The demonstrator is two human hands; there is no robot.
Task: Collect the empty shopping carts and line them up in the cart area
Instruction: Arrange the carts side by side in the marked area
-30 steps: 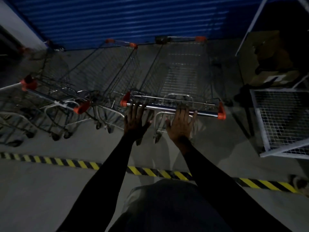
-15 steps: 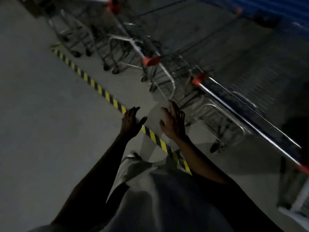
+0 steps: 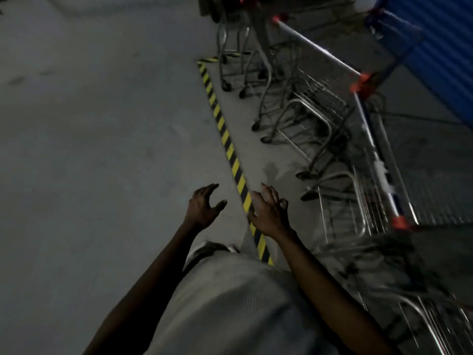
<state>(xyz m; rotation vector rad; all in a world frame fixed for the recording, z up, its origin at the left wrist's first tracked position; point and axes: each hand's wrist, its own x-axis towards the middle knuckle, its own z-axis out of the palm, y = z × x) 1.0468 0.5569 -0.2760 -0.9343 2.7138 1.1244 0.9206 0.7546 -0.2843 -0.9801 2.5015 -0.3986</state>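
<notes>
Several wire shopping carts with orange handle caps stand in a row at the right, behind a yellow-and-black floor stripe [image 3: 225, 139]. The nearest cart's handle [image 3: 378, 162] runs down the right side; another cart handle [image 3: 317, 48] lies further back. My left hand [image 3: 203, 206] hangs in the air over the bare floor, left of the stripe, fingers spread and empty. My right hand [image 3: 268, 211] is over the stripe, fingers apart, holding nothing. Both hands are clear of the carts. The picture is dim and blurred.
A blue corrugated wall [image 3: 440, 55] stands behind the carts at the upper right. Grey concrete floor [image 3: 102, 149] stretches to the left. More cart frames and wheels [image 3: 230, 47] stand at the far end of the stripe.
Both hands have let go of the cart handle and drawn back. The view has swung left, so the carts now lie to my right and the stripe runs away from me.
</notes>
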